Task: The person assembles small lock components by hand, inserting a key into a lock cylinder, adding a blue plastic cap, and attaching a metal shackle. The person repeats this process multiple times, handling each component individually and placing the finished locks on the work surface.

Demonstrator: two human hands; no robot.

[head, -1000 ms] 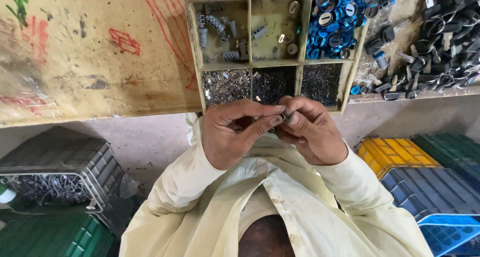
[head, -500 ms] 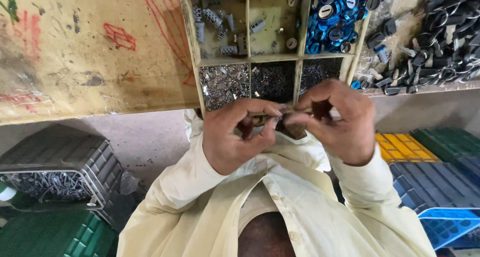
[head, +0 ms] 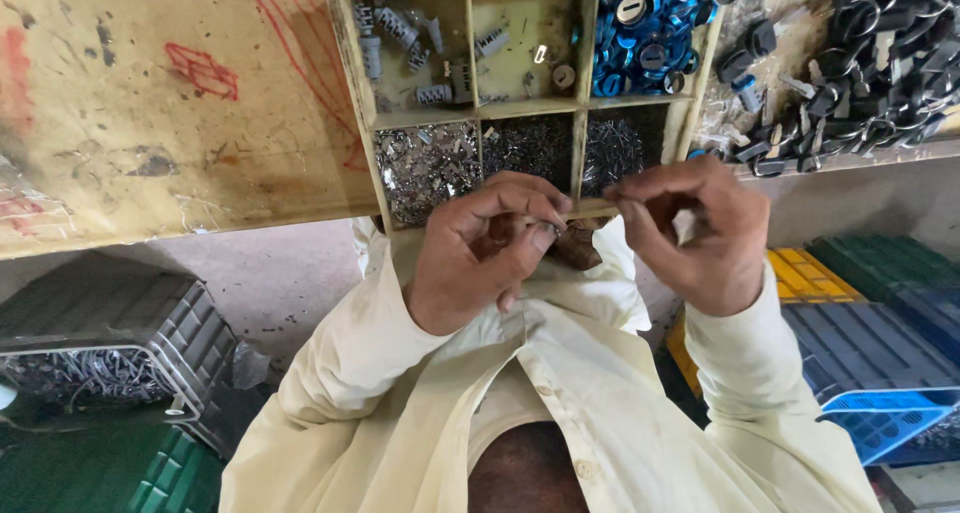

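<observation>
- So my left hand (head: 480, 258) has its grip pinched shut on a small metal part (head: 553, 229), held just below the divided tray (head: 580, 108) on the counter (head: 150, 123).
- My right hand (head: 690, 233) has fingertips pinched together beside it; can't tell what's in them.

**Room and obstacles at the bench edge**

Both hands sit tight at the near rim of the divided tray (head: 378, 178); left hand (head: 480, 258) and right hand (head: 690, 228) are just apart, with only a narrow gap between their fingertips. Far side is blocked: tray walls split the space into small compartments, and the near row is packed with small metal bits. Right of the tray, a heap of black parts (head: 860, 63) crowds the bench. Left of the tray, the bare tabletop (head: 150, 143) gives open passage. Below the bench, a grey crate (head: 110, 333) stands left, blue crates (head: 880, 353) right; open floor (head: 290, 273) lies between, partly filled by the person's sleeves.
</observation>
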